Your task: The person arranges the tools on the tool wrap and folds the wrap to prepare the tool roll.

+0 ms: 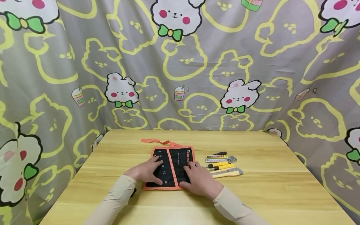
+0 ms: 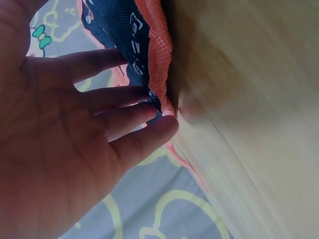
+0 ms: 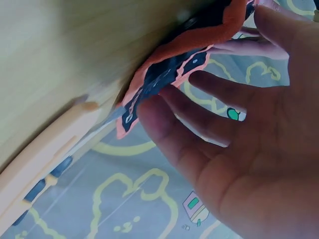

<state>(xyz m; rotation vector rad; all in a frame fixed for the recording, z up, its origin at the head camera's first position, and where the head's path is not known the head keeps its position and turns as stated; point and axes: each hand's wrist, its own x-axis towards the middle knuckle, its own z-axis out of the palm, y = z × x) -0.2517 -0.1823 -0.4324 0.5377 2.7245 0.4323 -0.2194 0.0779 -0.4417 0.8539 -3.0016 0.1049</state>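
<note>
While lying spread out at the lower centre of the head view, on the tabletop [image 1: 281,187], pinned flat: black tool pouch [image 1: 171,168] with orange trim and printed numbers. Pressing down on its left half, left hand [image 1: 146,171], fingers [image 2: 124,119] straight and slightly apart, gripping nothing. Resting on its right half, right hand [image 1: 199,179], fingers [image 3: 199,119] likewise straight and spread. Lying just right of the pouch, near the right hand: small row of hand tools [image 1: 222,164], yellow-handled screwdrivers and a wrench among them.
</note>
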